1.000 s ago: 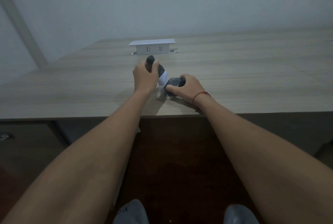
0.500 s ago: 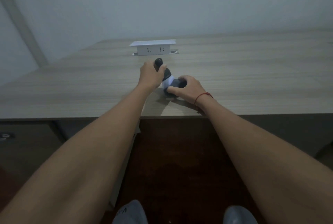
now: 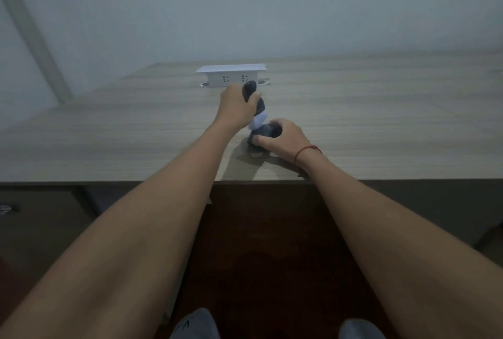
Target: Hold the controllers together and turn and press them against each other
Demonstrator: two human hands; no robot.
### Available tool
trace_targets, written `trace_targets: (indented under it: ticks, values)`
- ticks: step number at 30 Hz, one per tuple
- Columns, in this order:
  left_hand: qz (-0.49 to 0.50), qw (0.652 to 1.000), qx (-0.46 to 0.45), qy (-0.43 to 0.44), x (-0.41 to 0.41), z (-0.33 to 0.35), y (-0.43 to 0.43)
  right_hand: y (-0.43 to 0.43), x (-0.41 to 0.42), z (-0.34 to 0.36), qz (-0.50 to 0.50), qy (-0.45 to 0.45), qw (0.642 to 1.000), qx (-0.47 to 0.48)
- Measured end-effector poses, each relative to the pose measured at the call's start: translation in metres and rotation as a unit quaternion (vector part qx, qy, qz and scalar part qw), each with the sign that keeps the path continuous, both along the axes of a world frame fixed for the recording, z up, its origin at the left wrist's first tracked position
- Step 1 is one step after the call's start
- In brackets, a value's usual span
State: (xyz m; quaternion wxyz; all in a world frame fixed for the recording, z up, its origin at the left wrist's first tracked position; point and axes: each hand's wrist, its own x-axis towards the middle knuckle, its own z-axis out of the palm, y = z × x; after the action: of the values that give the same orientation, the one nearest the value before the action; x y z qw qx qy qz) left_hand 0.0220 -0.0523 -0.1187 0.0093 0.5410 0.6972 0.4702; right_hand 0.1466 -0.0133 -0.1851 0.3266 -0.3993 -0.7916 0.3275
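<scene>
My left hand (image 3: 236, 109) grips a dark handle-shaped object (image 3: 254, 99) that stands tilted on the wooden table (image 3: 109, 142); its dark tip sticks out above my fingers and a white part (image 3: 258, 121) shows at its lower end. My right hand (image 3: 283, 139), with a red string on the wrist, curls round a dark rounded object (image 3: 265, 131) lying on the table just below that white part. The two objects meet or nearly meet; I cannot tell which.
A white pop-up socket box (image 3: 231, 75) stands on the table behind my hands. The table's front edge (image 3: 136, 182) runs just below my wrists. A pale wall rises behind. Two grey shoe tips (image 3: 196, 325) show on the dark floor.
My left hand has carried the dark handle to the right and a little away from me, closer to the socket box. My right hand has stayed on the rounded object.
</scene>
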Motion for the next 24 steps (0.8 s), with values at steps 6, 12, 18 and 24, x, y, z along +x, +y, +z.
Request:
trace_targets:
  ticks: [6,12,18,24]
  values:
    - [-0.006,0.996,-0.062,0.064,0.0,-0.003,0.004,-0.002,0.0,-0.001,-0.004,-0.002,1.0,-0.003]
    - [-0.034,0.993,-0.064,0.091,0.008,0.004,0.005,-0.003,0.001,0.0,-0.009,0.008,1.0,-0.015]
    - [0.014,0.998,-0.023,0.051,0.006,-0.003,0.005,-0.005,0.001,0.002,-0.016,-0.002,0.999,-0.031]
    - [0.038,0.993,-0.086,0.067,0.004,-0.014,0.006,-0.007,0.0,0.002,-0.028,0.01,0.998,-0.048]
